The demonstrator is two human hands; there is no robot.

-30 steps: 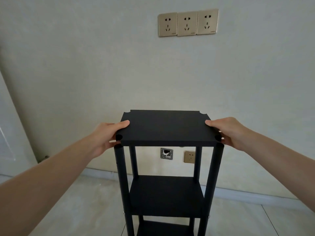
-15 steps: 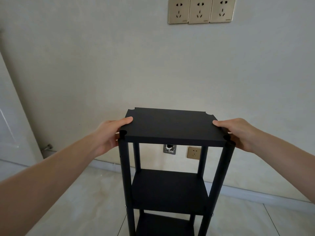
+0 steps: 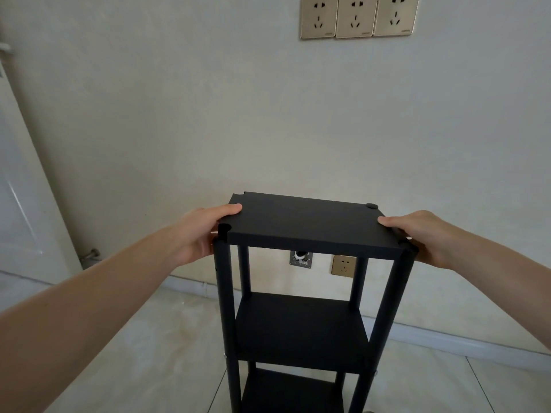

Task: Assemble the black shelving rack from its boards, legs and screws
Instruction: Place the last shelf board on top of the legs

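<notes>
We find the rack (image 3: 301, 323) standing at lower centre of the frame, with the top board (image 3: 310, 223) at the leg tops. The left hand (image 3: 198, 234) grips the board's left edge, thumb flat on top, fingers hidden beneath. The right hand (image 3: 423, 236) holds the right edge likewise. The near left leg (image 3: 225, 308) sits under its corner notch; the far right leg tip shows through its notch. In our judgement the board is being seated. We advise keeping it level, aligning all four notches over the legs before pressing, and pushing evenly on both sides. The near right corner looks unseated; check it before fitting screws.
</notes>
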